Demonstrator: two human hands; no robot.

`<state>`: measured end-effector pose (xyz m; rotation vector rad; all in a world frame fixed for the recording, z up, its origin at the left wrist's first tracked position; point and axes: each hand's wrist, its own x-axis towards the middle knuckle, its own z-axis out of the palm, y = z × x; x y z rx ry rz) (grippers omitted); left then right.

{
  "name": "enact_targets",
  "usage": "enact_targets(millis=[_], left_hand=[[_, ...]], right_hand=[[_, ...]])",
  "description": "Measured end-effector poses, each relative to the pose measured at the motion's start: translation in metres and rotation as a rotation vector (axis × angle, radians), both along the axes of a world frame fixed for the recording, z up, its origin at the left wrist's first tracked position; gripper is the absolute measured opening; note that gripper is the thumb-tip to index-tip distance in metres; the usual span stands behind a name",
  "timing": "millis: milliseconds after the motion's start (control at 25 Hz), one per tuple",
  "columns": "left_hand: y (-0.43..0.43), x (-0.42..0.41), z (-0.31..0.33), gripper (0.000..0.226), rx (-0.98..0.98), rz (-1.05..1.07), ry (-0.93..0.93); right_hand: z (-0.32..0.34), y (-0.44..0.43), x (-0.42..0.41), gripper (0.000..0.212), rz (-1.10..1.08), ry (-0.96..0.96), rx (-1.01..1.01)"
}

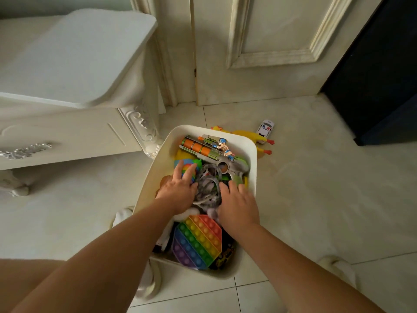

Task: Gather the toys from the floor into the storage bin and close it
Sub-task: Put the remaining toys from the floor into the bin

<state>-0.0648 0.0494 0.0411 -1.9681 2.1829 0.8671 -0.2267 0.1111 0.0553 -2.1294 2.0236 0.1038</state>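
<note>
A white storage bin stands open on the floor, full of toys. Inside lie an orange and green toy gun, a grey webbed ball and a rainbow pop-it octagon. My left hand presses flat on a small rainbow toy at the left of the grey ball. My right hand presses with straight fingers on the toys at the ball's right. Behind the bin on the floor lie a yellow rubber chicken and a white toy police car.
A white carved cabinet stands at the left. A cream door is behind the bin and a dark blue piece of furniture at the right. White slippers sit on the tiled floor beside the bin.
</note>
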Motion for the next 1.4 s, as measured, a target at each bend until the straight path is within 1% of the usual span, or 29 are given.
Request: enact_targets(millis=[40,80,120,200,240,280,360,440,520,680,840,920,1000,1080,1160,1240,1320,1360,1400], left_hand=[[-0.002,-0.002,0.004,0.059,0.012,-0.005,-0.038],[-0.002,-0.007,0.01,0.059,-0.027,0.002,-0.073],[-0.001,-0.015,0.016,0.06,-0.105,0.021,-0.08],[-0.001,-0.038,0.032,0.058,-0.285,0.033,0.017],[-0.003,-0.052,0.04,0.057,-0.347,0.009,0.094],[-0.006,-0.065,0.049,0.055,-0.392,-0.029,0.16],[-0.015,-0.088,0.058,0.05,-0.457,-0.103,0.242],[-0.03,-0.105,0.062,0.047,-0.497,-0.144,0.272],[-0.054,-0.122,0.061,0.044,-0.506,-0.146,0.28],[-0.109,-0.144,0.054,0.037,-0.487,-0.178,0.289],[-0.136,-0.151,0.042,0.028,-0.411,-0.147,0.384],[-0.141,-0.149,0.035,0.027,-0.354,-0.094,0.442],[-0.143,-0.145,0.03,0.026,-0.315,-0.033,0.478],[-0.145,-0.143,0.03,0.025,-0.288,0.03,0.491],[-0.147,-0.142,0.033,0.026,-0.258,0.083,0.494],[-0.147,-0.141,0.034,0.027,-0.242,0.111,0.496],[-0.147,-0.141,0.036,0.029,-0.212,0.154,0.525],[-0.148,-0.141,0.037,0.032,-0.194,0.169,0.541],[-0.148,-0.141,0.038,0.037,-0.182,0.165,0.553]], right_hand=[[0.0,0.0,0.001,0.059,-0.01,-0.032,-0.005],[0.001,-0.002,0.0,0.057,-0.028,-0.117,-0.038],[0.004,-0.004,-0.002,0.052,-0.065,-0.266,-0.095],[0.013,-0.01,-0.013,0.042,-0.217,-0.625,-0.245],[0.019,-0.015,-0.023,0.039,-0.322,-0.771,-0.324],[0.023,-0.022,-0.038,0.036,-0.433,-0.869,-0.383],[0.024,-0.039,-0.073,0.036,-0.63,-0.94,-0.403],[0.011,-0.059,-0.111,0.039,-0.796,-0.929,-0.329],[-0.011,-0.078,-0.144,0.041,-0.9,-0.899,-0.223],[-0.05,-0.122,-0.178,0.046,-0.912,-0.949,-0.016],[-0.08,-0.168,-0.182,0.061,-0.907,-1.022,0.128],[-0.097,-0.186,-0.18,0.069,-0.94,-1.117,0.176],[-0.109,-0.2,-0.179,0.072,-1.036,-1.282,0.231],[-0.115,-0.21,-0.175,0.059,-1.171,-1.427,0.222],[-0.118,-0.212,-0.17,0.042,-1.248,-1.51,0.138],[-0.118,-0.21,-0.167,0.027,-1.213,-1.567,0.031],[-0.103,-0.207,-0.165,0.01,-1.118,-1.678,-0.02],[-0.09,-0.205,-0.165,0.006,-1.067,-1.753,-0.037],[-0.075,-0.203,-0.167,0.008,-1.011,-1.832,-0.057]])
